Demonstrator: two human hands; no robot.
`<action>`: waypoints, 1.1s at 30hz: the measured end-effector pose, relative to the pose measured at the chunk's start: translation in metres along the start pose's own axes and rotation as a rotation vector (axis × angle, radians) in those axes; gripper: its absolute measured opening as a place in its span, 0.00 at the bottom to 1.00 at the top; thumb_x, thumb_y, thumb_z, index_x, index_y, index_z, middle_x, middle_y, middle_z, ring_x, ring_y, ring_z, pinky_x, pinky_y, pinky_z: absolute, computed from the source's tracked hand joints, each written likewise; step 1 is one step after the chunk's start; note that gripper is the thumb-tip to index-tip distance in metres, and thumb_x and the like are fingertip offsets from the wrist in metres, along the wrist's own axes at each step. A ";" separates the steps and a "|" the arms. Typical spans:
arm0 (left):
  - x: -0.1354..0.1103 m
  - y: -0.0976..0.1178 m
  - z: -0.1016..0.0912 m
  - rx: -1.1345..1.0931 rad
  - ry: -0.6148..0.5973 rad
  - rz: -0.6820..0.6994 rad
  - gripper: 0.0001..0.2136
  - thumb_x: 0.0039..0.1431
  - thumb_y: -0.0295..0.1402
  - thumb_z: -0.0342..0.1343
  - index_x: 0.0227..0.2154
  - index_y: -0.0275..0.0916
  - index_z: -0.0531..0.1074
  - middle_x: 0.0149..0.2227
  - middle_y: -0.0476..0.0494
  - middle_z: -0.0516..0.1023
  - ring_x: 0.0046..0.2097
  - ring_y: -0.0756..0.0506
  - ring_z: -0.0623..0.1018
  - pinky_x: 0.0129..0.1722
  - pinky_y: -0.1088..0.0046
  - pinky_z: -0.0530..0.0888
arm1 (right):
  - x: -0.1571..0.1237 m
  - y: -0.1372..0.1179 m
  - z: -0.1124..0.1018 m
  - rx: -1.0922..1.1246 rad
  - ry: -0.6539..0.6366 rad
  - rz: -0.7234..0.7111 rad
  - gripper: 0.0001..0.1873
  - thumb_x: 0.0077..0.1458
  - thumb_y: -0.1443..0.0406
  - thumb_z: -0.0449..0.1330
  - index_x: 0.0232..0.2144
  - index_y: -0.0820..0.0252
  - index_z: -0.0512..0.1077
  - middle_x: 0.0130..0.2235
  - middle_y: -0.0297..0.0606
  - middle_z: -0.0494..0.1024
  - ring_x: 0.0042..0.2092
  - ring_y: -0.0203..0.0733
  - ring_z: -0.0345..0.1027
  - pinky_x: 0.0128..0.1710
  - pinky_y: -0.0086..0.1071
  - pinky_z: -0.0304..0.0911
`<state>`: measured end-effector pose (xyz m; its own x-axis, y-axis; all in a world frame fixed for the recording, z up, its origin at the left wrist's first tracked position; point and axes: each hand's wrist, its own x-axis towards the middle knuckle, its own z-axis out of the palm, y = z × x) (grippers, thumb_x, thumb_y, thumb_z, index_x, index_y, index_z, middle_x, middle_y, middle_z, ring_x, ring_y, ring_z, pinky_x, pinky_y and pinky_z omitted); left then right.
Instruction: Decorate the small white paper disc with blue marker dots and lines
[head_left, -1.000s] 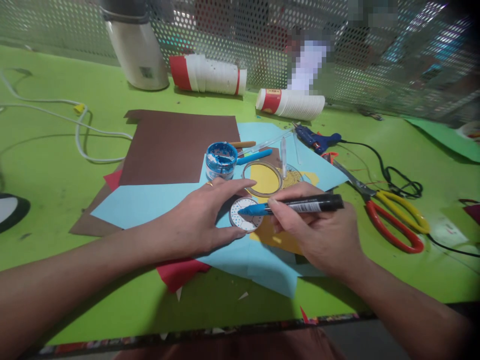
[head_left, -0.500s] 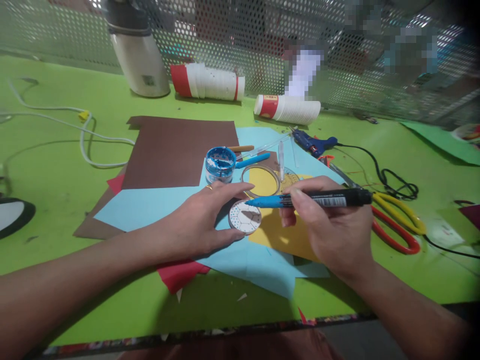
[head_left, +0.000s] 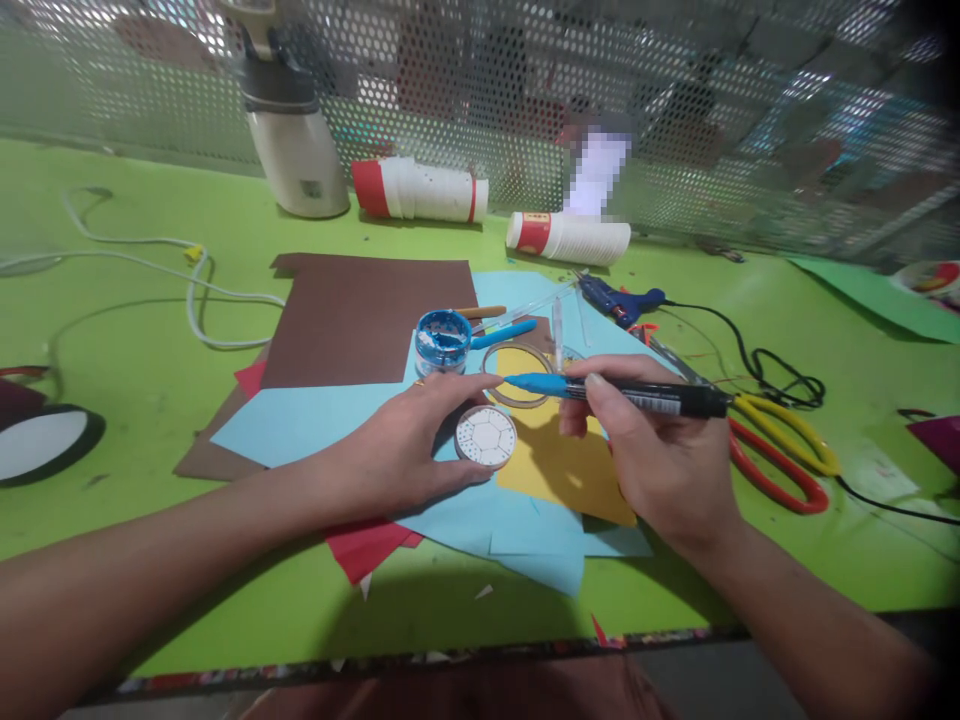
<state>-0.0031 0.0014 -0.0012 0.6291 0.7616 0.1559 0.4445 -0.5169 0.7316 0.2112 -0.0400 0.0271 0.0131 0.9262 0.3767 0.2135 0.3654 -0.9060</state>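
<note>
My right hand (head_left: pixel 660 450) is closed around a marker pen (head_left: pixel 645 396) with a blue front and a black barrel. Its blue tip points left, beside my left index fingertip and above a round white disc (head_left: pixel 486 437). Lines divide the disc into panels like a football, and small blue dots fill some panels on its left. My left hand (head_left: pixel 405 430) curves around the disc, thumb at its lower edge. Behind it stand an open jar of blue paint (head_left: pixel 442 342) and a thin ring (head_left: pixel 517 404) lying on yellow paper (head_left: pixel 562 470).
Light blue (head_left: pixel 300 425) and brown paper (head_left: pixel 360 320) lie under the work. A blue glue gun (head_left: pixel 619 300) and scissors with red and yellow handles (head_left: pixel 780 480) are to the right. Stacked paper cups (head_left: pixel 427 192) and a pale bottle (head_left: pixel 300 160) stand near the mesh screen.
The pen tip has lifted away from the disc towards its far side, so the disc's face shows more fully. The head view has shifted slightly.
</note>
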 end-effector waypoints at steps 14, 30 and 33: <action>-0.003 0.003 -0.001 -0.040 0.000 -0.023 0.33 0.49 0.33 0.64 0.59 0.39 0.62 0.55 0.37 0.72 0.55 0.38 0.73 0.56 0.57 0.69 | 0.017 0.000 -0.010 0.182 0.089 0.053 0.06 0.60 0.62 0.60 0.34 0.59 0.71 0.20 0.27 0.70 0.22 0.32 0.63 0.21 0.27 0.58; 0.001 0.001 -0.001 -0.027 0.001 0.052 0.23 0.51 0.33 0.64 0.51 0.43 0.69 0.52 0.42 0.76 0.52 0.38 0.73 0.52 0.59 0.71 | 0.104 -0.004 0.068 -0.526 -0.348 0.054 0.05 0.46 0.71 0.62 0.28 0.62 0.78 0.26 0.36 0.78 0.28 0.37 0.68 0.28 0.30 0.61; 0.001 0.000 -0.001 -0.033 -0.003 0.051 0.23 0.52 0.33 0.63 0.52 0.42 0.68 0.52 0.41 0.76 0.52 0.38 0.73 0.52 0.59 0.70 | 0.101 -0.002 0.067 -0.573 -0.370 0.046 0.06 0.46 0.70 0.62 0.29 0.61 0.79 0.29 0.38 0.79 0.29 0.38 0.68 0.29 0.30 0.61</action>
<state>-0.0026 0.0023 -0.0004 0.6523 0.7335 0.1911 0.3906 -0.5413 0.7446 0.1462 0.0594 0.0541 -0.2780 0.9477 0.1570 0.7053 0.3123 -0.6364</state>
